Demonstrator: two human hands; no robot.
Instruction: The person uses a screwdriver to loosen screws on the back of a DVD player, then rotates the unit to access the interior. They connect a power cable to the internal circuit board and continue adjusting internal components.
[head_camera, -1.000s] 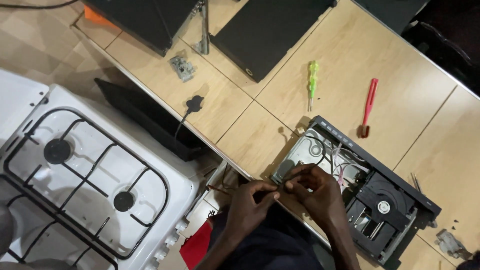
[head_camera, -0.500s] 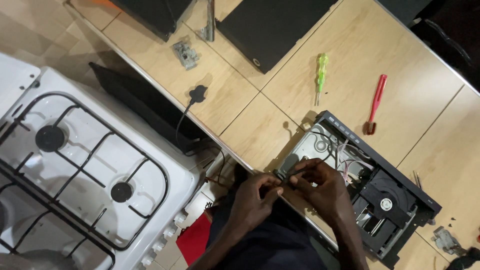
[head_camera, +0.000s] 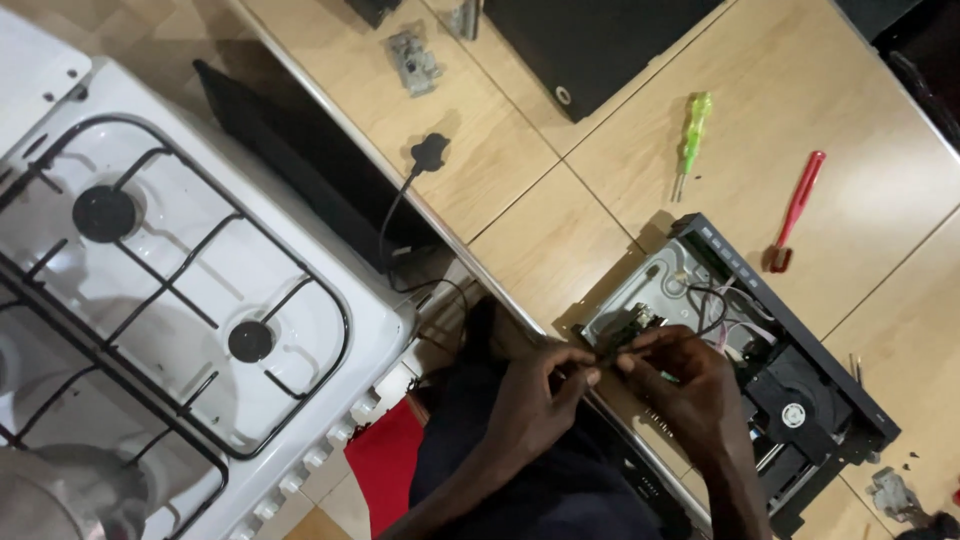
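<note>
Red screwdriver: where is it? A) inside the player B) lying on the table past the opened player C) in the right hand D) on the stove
B: the red screwdriver lies on the table just beyond the opened player, apart from both hands; the left hand and right hand pinch a small part at the player's near edge.

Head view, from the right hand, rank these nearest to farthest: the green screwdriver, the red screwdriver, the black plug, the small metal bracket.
From the right hand:
1. Red screwdriver, on the table up and to the right, and green screwdriver, straight above: too close to call.
2. Black plug, up and left near the table edge.
3. Small metal bracket, top left of the table.
</note>
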